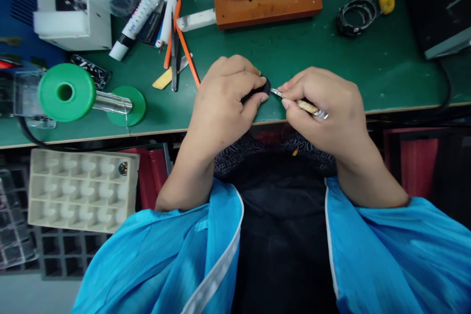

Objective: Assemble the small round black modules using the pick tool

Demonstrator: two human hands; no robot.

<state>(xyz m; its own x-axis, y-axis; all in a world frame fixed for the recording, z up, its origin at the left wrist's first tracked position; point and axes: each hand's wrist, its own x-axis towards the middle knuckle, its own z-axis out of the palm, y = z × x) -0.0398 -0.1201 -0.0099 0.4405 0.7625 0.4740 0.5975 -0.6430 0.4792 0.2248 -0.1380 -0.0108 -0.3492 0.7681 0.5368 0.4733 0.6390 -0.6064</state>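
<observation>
Near the front edge of the green bench, my left hand [230, 95] pinches a small black rounded part [265, 86] between thumb and fingers. Most of that part is hidden by the fingers, so its exact kind does not show. My right hand [320, 103] grips a slim craft knife [307, 106] like a pen. Its handle looks wrapped in tan material and has a silvery end. The metal tip points left and meets, or nearly meets, the black part's right edge.
Tweezers [174, 59], orange sticks [188, 54] and a glue tube [142, 12] lie to the left. A green solder spool [66, 92] stands near the edge. An orange-brown block [268, 14] and a black watch case-like ring [355, 17] sit farther back. Below is a cream compartment tray [83, 196].
</observation>
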